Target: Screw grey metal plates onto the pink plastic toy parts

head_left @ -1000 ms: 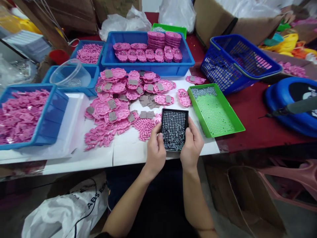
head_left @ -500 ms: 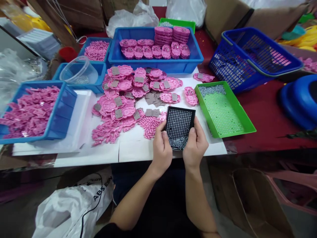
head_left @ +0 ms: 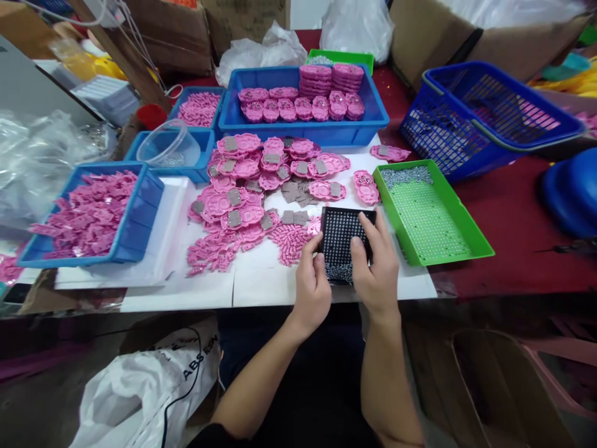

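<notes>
A small black tray (head_left: 342, 233) with a grid of holes is held tilted above the table's front edge. Rows of small metal screws sit in its holes, and loose screws (head_left: 339, 272) are heaped along its near end. My left hand (head_left: 313, 283) grips the tray's left side, thumb on the rim, its other fingers partly hidden beneath. Over the tray's right side lies my right hand (head_left: 380, 274), thumb and index finger spread above the grid. Left of the tray are small pink parts (head_left: 291, 242), grey plates (head_left: 295, 217) and pink shell pieces (head_left: 242, 202).
To the right sits a green perforated tray (head_left: 431, 214) with screws at its far end. A blue bin (head_left: 303, 132) of pink assemblies stands behind. Blue bins of pink parts (head_left: 152, 227) are at left; a blue basket (head_left: 448, 149) stands at far right.
My right thumb and index finger have moved from the tray's right edge in over its grid. My left hand keeps its hold. The camera view has shifted slightly.
</notes>
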Demonstrator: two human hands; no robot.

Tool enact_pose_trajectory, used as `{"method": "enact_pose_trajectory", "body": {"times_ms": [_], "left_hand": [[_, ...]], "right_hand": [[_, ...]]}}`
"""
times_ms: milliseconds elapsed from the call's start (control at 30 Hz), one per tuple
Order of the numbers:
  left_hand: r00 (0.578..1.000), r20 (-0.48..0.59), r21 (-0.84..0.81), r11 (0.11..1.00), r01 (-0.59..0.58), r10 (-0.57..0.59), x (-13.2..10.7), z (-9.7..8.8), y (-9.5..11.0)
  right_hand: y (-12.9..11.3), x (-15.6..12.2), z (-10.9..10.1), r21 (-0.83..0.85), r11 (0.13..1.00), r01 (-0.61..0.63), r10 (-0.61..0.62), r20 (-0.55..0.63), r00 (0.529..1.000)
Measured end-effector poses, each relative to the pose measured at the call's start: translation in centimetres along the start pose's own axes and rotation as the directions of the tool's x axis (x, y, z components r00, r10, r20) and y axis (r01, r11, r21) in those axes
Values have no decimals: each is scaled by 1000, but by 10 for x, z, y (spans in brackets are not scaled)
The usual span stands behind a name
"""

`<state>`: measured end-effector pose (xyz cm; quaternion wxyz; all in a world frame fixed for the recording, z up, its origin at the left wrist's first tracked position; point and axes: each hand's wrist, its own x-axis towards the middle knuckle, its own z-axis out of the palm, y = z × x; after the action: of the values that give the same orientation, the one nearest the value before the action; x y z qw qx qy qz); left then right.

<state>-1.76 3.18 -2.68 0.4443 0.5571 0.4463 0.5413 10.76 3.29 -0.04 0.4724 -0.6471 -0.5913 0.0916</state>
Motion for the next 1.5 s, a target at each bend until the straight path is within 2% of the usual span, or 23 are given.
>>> {"method": "enact_pose_trajectory", "body": {"times_ms": [167, 400, 667, 833, 1500], "left_hand": [[1000, 6, 13, 1000, -11, 11, -1, 0, 0], [1000, 9, 1, 1000, 30, -30, -1, 0, 0], [1000, 15, 41, 999, 16, -16, -1, -1, -1], [1000, 6, 55, 998, 28, -28, -2, -1, -5], [1000, 9, 72, 997, -3, 2, 0, -1, -1]], "right_hand": [[-3, 4, 3, -39, 999, 4, -2, 35, 999], [-3, 0, 4, 40, 999, -6, 10, -89, 996], [-16, 12, 2, -98, 988, 123, -113, 96, 989], [-19, 16, 5, -166, 973, 159, -135, 145, 980], [-13, 14, 11, -174, 972, 158, -142, 100, 985]]}}
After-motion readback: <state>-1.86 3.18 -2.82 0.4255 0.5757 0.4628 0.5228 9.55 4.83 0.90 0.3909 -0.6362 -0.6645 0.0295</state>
